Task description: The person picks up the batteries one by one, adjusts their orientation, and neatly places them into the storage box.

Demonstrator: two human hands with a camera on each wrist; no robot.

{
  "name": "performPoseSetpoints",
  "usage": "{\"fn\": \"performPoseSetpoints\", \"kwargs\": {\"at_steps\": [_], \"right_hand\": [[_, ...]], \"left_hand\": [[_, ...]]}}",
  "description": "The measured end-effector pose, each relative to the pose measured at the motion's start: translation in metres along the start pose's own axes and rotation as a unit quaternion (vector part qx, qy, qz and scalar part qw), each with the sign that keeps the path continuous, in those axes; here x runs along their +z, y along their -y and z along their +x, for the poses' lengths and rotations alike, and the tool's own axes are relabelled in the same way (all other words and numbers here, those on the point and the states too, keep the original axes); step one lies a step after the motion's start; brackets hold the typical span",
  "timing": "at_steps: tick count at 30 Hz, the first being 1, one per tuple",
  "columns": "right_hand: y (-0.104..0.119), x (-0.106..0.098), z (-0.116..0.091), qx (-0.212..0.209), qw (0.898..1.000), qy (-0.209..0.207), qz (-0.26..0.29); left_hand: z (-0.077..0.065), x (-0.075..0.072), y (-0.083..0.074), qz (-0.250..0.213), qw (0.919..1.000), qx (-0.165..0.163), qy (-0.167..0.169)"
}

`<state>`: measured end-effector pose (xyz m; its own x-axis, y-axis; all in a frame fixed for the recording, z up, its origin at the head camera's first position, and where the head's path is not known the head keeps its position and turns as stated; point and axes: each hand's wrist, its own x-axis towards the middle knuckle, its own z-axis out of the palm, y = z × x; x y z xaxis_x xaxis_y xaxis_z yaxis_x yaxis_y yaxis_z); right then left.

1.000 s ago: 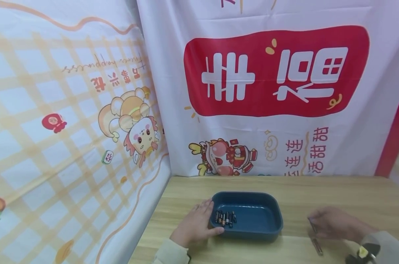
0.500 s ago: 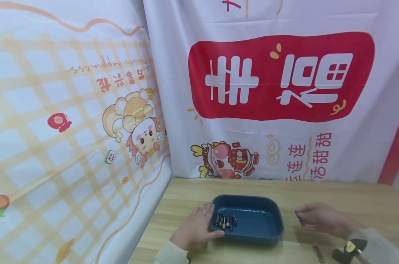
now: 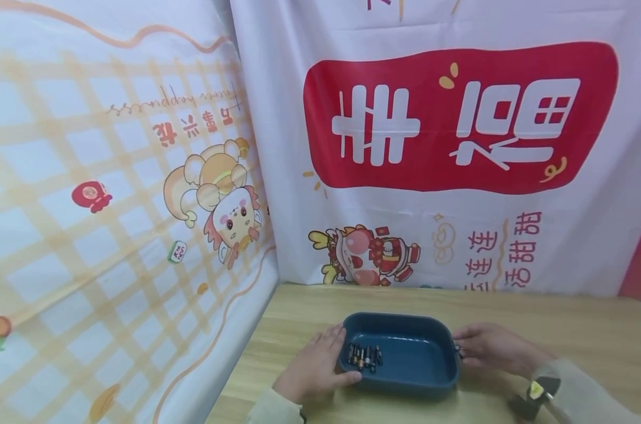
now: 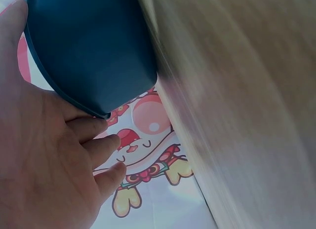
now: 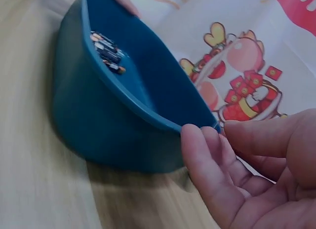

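Note:
A dark blue rectangular basin (image 3: 405,383) stands on the wooden table, with several small batteries (image 3: 364,357) bunched at its left end. My left hand (image 3: 316,362) rests on that end, thumb along the front corner and relaxed fingers against the side. At the opposite end, my right hand (image 3: 498,350) is right at the rim, its thumb and fingers pinching a small dark battery (image 3: 458,351) largely hidden by the fingertips. In the right wrist view, the fingertips (image 5: 191,135) overlap the basin's corner.
A white printed cloth (image 3: 278,235) hangs behind the table, and a checked one (image 3: 114,253) closes off the left side. The wooden tabletop (image 3: 591,318) extends to the right of the basin. A blurred camera mount (image 3: 532,397) sits at my right wrist.
My right hand has moved left with the small battery, from the table at the right to the basin's right rim. My left hand stays on the basin.

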<state>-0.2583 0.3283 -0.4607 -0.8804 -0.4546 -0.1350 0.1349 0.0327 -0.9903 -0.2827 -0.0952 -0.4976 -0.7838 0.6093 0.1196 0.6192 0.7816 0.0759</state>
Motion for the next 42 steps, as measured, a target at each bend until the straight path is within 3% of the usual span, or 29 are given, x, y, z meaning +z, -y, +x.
{"fn": "performPoseSetpoints", "kwargs": {"at_steps": [7,17,26,30,37,42], "right_hand": [[-0.003,0.001,0.010,0.014,1.000,-0.021,-0.004],[0.004,0.012,0.009,0.050,0.992,-0.109,-0.038],[0.002,0.017,0.008,0.038,0.986,-0.150,-0.060],[-0.003,0.017,0.009,0.034,0.986,-0.149,-0.069],[-0.018,0.009,0.010,0.001,0.995,-0.098,-0.025],[-0.028,0.001,0.006,0.038,0.988,-0.144,-0.045]], "left_hand": [[0.000,-0.002,-0.001,-0.001,1.0000,-0.006,0.005],[0.000,-0.005,-0.002,0.006,0.9999,-0.009,0.006],[-0.001,-0.004,-0.002,0.007,1.0000,0.004,-0.004],[-0.002,-0.006,-0.003,0.004,1.0000,0.001,-0.001],[0.000,-0.006,-0.004,0.006,1.0000,-0.006,0.002],[0.002,-0.005,-0.004,0.007,0.9999,-0.007,0.003]]}}
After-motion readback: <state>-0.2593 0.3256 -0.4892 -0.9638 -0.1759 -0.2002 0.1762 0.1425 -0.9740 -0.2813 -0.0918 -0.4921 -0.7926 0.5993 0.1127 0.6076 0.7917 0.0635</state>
